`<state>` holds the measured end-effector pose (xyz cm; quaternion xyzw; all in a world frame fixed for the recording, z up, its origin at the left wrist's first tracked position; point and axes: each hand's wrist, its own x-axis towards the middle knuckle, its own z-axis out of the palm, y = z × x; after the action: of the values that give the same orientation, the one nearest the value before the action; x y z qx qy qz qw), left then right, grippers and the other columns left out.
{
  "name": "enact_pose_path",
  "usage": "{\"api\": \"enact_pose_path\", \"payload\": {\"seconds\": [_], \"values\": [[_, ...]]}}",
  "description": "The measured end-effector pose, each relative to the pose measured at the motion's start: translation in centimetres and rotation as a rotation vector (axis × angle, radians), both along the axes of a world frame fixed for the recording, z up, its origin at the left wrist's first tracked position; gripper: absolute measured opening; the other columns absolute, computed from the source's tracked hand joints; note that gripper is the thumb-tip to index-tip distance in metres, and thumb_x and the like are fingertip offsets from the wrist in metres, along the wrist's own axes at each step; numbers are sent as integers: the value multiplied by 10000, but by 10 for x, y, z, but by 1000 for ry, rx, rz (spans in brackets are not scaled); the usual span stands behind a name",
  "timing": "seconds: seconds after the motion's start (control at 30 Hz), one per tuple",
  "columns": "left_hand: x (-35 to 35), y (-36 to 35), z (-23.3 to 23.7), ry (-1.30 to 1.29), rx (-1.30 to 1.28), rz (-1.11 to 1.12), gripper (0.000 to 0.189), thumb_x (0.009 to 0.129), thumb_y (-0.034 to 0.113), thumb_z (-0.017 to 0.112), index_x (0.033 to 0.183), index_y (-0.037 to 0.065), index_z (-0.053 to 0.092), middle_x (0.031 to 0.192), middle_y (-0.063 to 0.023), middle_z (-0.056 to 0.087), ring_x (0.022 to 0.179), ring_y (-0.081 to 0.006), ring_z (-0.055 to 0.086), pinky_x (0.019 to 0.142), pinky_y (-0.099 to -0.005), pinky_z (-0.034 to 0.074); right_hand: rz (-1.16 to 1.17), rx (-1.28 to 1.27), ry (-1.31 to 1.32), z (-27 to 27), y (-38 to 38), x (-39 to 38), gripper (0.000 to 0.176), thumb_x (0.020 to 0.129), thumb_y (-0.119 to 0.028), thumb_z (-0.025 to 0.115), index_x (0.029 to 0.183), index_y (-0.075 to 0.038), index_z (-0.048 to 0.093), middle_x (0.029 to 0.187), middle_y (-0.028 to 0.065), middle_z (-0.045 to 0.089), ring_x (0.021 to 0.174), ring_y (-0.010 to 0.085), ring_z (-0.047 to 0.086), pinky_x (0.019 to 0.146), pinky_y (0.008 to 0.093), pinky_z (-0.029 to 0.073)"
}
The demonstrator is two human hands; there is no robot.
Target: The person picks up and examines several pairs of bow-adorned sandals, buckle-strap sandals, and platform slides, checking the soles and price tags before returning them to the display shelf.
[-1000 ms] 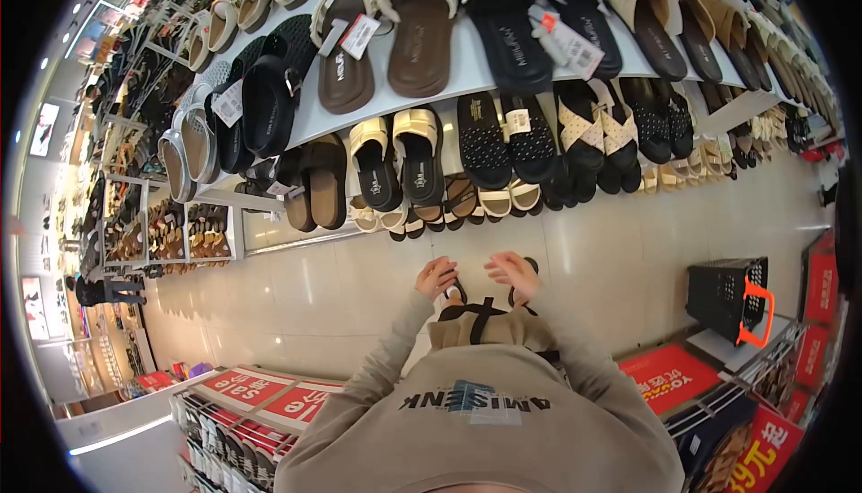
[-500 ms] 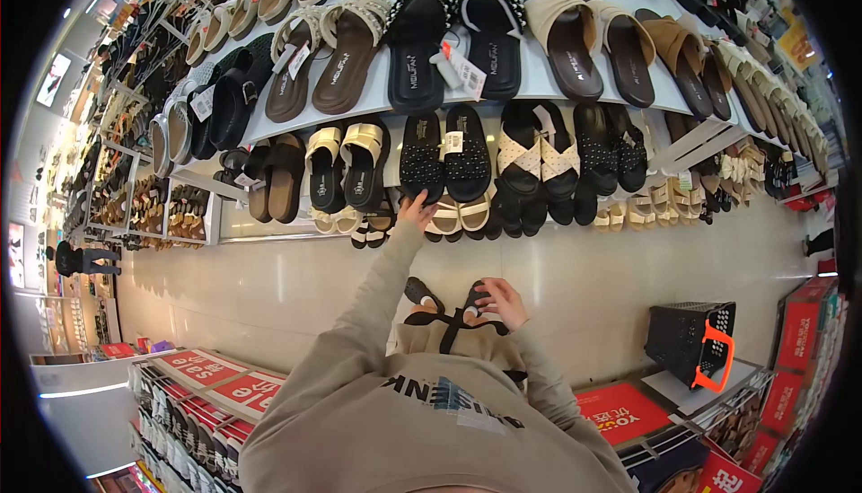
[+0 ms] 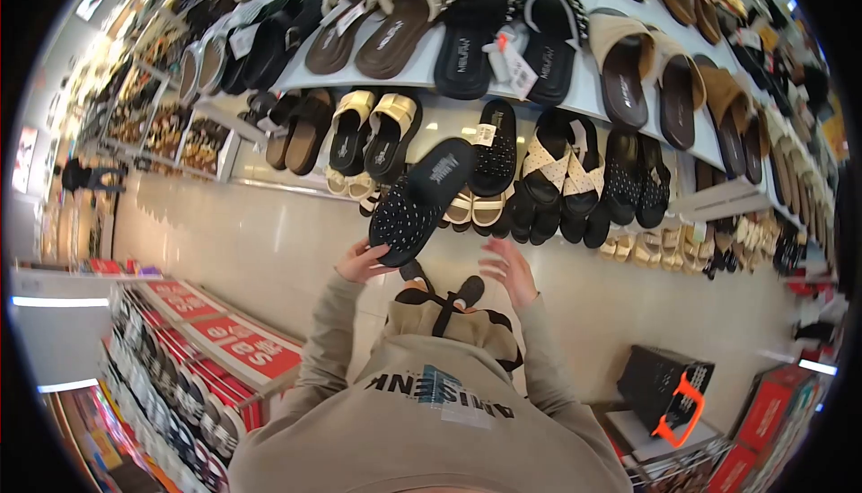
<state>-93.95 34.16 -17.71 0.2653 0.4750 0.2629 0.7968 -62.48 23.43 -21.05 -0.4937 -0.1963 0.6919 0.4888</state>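
My left hand (image 3: 362,261) grips a black slide sandal (image 3: 422,201) by its toe end. Pale dots cover the sandal's strap, and it is held tilted in front of the lower shelf, its heel pointing up and right. The matching black sandal (image 3: 494,152), with a white tag on it, sits on that shelf just behind. My right hand (image 3: 508,268) is raised in front of my body with its fingers apart and nothing in it. Nearest to it are cream and black cross-strap sandals (image 3: 563,165) on the shelf.
Rows of sandals stand on the white upper shelf (image 3: 409,89). A black shopping basket (image 3: 660,385) with an orange handle rests on a display at lower right. Red sale signs (image 3: 224,331) top a shoe rack at lower left. Another person (image 3: 85,176) stands far left.
My left hand has lifted the dotted black sandal off the lower shelf and drawn it back, down and left. My right hand has risen toward the shelf, and the view has shifted.
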Motion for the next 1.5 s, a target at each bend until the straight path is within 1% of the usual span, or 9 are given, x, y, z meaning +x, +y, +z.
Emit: {"api": "enact_pose_path", "payload": {"seconds": [0.13,0.2,0.3,0.43,0.7,0.93,1.1,1.23,1.5], "values": [[-23,8,33,-17,100,-200,421,896,127,613,1278,-4,493,1149,-95,617,997,-184,635,870,-334,543,-139,79,283,30,36,7,629,963,-566,349,1366,-84,379,1262,87,540,1110,235,547,933,420,479],[-23,18,43,-42,143,-281,420,915,159,596,1286,-5,491,1144,-82,618,989,-159,634,858,-308,540,-61,91,492,50,41,12,555,995,-481,344,1321,-44,450,1241,102,551,1117,192,545,980,353,443],[0,31,54,-55,136,-216,444,948,278,558,1289,1,498,1102,-52,621,967,-114,622,799,-268,536,80,236,16,44,37,7,411,1003,-340,439,1232,-17,547,1155,50,589,1055,113,547,929,257,420],[46,44,69,236,300,-225,462,933,341,588,1248,7,537,1057,-34,629,912,-80,604,791,-230,510,-135,-29,138,47,9,-14,355,898,-182,659,1184,-6,543,1093,56,598,952,99,586,817,237,475],[119,64,56,108,544,-32,329,944,208,563,1176,-24,570,1019,-84,653,930,-134,623,835,-247,483,-344,8,61,53,-4,-21,320,922,-210,628,1142,3,535,1029,38,594,915,79,558,809,220,450],[147,57,75,93,690,-81,287,953,200,545,1120,-27,601,1027,-100,653,939,-138,616,849,-261,478,-396,16,-76,42,-1,-13,297,921,-255,632,1058,4,587,939,19,609,845,64,545,747,205,436],[148,60,86,-123,378,-16,308,967,204,522,1147,-37,588,1031,-103,652,938,-140,622,829,-257,487,-364,67,-216,47,9,-4,318,916,-273,637,1018,27,607,891,19,616,822,56,529,728,202,431],[154,64,80,118,561,30,334,954,244,561,1173,-7,595,1043,-83,653,948,-103,601,851,-238,471,-318,65,-321,57,16,3,330,922,-285,624,988,38,622,860,19,617,816,57,523,721,210,425],[178,65,85,15,518,-125,325,969,230,532,1184,-10,571,1031,-84,651,938,-123,619,838,-258,491,-407,109,-279,24,4,10,347,941,-293,593,1048,36,613,895,8,614,817,71,528,742,225,427]]}}
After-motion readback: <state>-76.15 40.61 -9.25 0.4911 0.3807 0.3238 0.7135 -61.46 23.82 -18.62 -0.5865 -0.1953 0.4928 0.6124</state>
